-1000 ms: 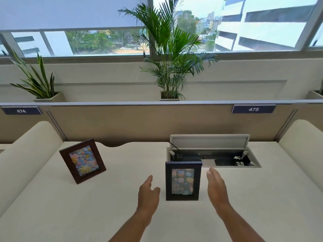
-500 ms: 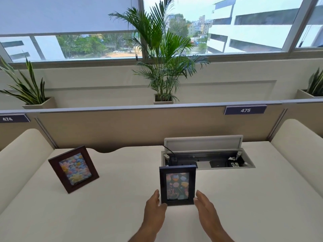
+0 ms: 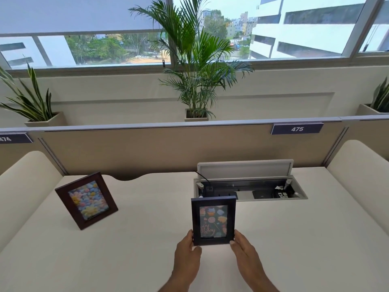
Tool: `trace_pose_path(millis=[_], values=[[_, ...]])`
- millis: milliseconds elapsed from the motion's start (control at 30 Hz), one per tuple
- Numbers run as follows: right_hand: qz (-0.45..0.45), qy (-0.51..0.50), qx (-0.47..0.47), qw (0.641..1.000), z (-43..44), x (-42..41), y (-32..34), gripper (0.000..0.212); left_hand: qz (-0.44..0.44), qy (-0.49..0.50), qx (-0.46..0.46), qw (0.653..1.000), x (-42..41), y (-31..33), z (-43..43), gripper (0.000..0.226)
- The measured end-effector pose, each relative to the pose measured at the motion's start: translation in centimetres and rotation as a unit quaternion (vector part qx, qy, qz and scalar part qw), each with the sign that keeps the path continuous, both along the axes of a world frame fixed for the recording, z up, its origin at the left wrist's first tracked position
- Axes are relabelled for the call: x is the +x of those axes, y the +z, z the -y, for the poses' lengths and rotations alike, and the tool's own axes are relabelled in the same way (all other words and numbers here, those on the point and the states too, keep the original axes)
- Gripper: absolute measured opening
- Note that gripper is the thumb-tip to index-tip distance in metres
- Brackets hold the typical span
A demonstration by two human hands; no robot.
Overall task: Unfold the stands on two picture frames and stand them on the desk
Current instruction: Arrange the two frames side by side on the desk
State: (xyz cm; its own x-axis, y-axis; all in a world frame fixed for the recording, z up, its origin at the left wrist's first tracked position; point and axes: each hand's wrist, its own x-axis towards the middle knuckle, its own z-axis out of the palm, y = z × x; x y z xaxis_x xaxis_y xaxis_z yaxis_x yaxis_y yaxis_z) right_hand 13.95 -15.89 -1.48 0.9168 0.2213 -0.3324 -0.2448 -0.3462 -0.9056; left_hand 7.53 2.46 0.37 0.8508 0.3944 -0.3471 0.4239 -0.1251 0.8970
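Observation:
A dark navy picture frame [image 3: 213,220] with a cupcake picture stands upright on the white desk [image 3: 294,239], just in front of the cable box. My left hand [image 3: 187,252] touches its lower left corner with the fingertips. My right hand [image 3: 244,249] touches its lower right corner. A brown wooden frame [image 3: 86,202] with a pastel flower picture stands tilted back at the desk's left, apart from both hands. The stands behind both frames are hidden.
An open cable box [image 3: 250,187] with a raised lid and plugs is sunk into the desk behind the navy frame. A beige partition [image 3: 168,148] labelled 475 closes the back. Rounded cream dividers [image 3: 25,186] flank both sides. Potted plants [image 3: 195,66] stand beyond.
My hands have closed in from either side of the navy frame until the fingertips touch its lower corners. The view has tilted up slightly. The brown frame has not moved.

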Motion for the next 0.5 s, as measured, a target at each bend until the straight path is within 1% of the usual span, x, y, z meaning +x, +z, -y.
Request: trace_pose_path(millis=[167,500], values=[[0.002,-0.008,0.000,1.000,-0.2,-0.2,-0.1,0.056,0.015,-0.001,0.020,1.000,-0.4,-0.1,0.4,0.071],[0.008,0.029,-0.008,1.000,-2.9,0.0,0.3,0.062,-0.013,0.025,0.046,0.999,-1.1,0.5,-0.9,0.080]])
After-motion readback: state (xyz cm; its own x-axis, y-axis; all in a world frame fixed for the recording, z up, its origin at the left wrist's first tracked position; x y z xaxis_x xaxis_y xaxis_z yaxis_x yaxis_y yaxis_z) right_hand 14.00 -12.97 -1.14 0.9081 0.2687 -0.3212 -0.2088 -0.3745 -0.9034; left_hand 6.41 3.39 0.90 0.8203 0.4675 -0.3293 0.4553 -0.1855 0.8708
